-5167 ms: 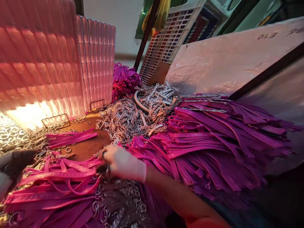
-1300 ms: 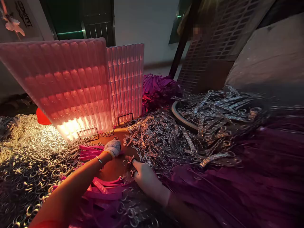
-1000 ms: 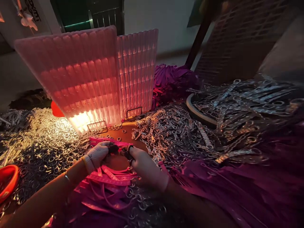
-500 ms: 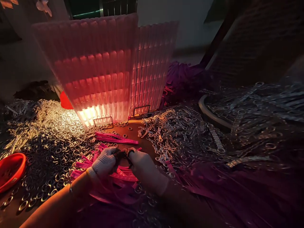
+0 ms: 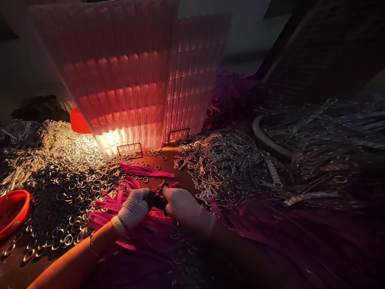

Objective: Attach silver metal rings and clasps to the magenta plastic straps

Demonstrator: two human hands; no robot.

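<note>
My left hand (image 5: 134,206), in a white dotted glove, is closed just above a pile of pink straps (image 5: 105,205). Close against it, fingertips nearly meeting, my right hand (image 5: 185,208) is closed too, with a pale covering over its back. The fingers of both are dark and in shadow, so whatever small thing is pinched between them cannot be made out. Beyond the hands, more pink straps (image 5: 147,171) lie flat on the table (image 5: 180,170). Loose metal rings (image 5: 72,184) are heaped to the left of my left hand.
Upright ribbed translucent panels (image 5: 120,88) stand behind, lit from low down. Chained metal pieces (image 5: 228,164) pile up at right, near a curved rim (image 5: 266,138). A red bowl (image 5: 13,216) sits at the left edge. Purple straps (image 5: 270,233) cover the front right.
The view has tilted down slightly, so the background sits higher. Both hands stay together and closed; the right fingers have shifted a little closer over the left ones.
</note>
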